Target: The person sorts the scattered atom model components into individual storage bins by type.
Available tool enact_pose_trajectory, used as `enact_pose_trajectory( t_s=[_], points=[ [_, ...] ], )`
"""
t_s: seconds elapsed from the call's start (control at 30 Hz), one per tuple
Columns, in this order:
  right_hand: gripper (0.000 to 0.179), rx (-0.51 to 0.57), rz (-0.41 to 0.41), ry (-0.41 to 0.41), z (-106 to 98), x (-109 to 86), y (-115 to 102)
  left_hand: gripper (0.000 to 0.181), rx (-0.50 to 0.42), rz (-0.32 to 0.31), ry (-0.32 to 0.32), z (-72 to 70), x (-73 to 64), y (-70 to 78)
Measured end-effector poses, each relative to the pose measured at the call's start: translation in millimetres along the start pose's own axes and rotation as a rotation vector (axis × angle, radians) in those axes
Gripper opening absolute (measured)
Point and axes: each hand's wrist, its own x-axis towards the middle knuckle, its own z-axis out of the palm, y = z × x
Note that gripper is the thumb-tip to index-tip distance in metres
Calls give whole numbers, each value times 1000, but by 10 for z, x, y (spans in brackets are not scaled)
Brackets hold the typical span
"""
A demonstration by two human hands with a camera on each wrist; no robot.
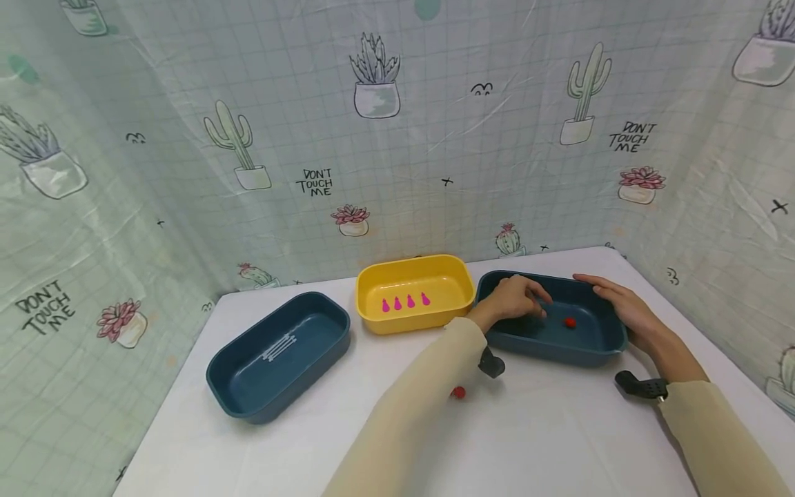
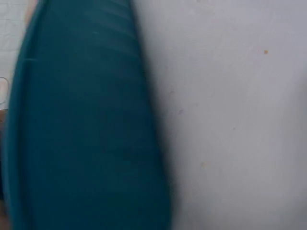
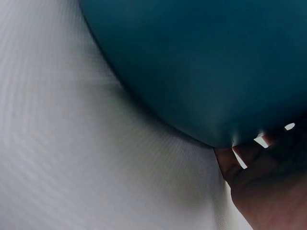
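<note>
A dark blue tray [image 1: 559, 352] stands at the right of the white table, with a small red round thing [image 1: 570, 322] on its floor. My left hand [image 1: 517, 297] reaches over the tray's left part, fingers loosely bent and apart; nothing shows between them, though the hand hides part of the inside. Against the tray's right end rests my right hand [image 1: 630, 310], its fingers stretched along the rim. The right wrist view has those fingers [image 3: 249, 153] touching the outer wall. Only the tray's outer side [image 2: 91, 120] and tabletop fill the left wrist view.
A yellow tray [image 1: 416, 321] with several pink pear-shaped pieces [image 1: 398, 304] stands behind the left forearm. Farther left, another dark blue tray [image 1: 273, 400] contains several thin white sticks [image 1: 279, 347]. A second red piece [image 1: 458, 392] lies on the table [image 1: 528, 442] beside the left sleeve.
</note>
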Motion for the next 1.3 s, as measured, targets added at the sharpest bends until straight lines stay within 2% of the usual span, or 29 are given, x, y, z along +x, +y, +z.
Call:
enact_pose_trajectory(
  t_s=[0.23,0.4,0.57,0.7,0.93,1.13,1.3],
  points=[
    [59,-8,1,-2,12,6,-8,31,-46,78,26,-220,-174,50],
    [58,-3,12,-3,11,8,-19,32,-145,109,48,-365,-341,39],
    [58,0,16,2,13,-2,-29,32,-244,152,67,-506,-536,-12],
    [58,5,10,4,12,-10,-30,33,-267,198,95,-633,-730,-55],
    [57,16,15,4,12,-9,-16,30,-293,157,158,-795,-1174,-163],
    [57,27,22,5,5,-12,24,30,-269,116,199,-842,-1573,-418],
    [57,24,12,6,-1,1,28,32,-291,34,234,-863,-1913,-656]
  ],
)
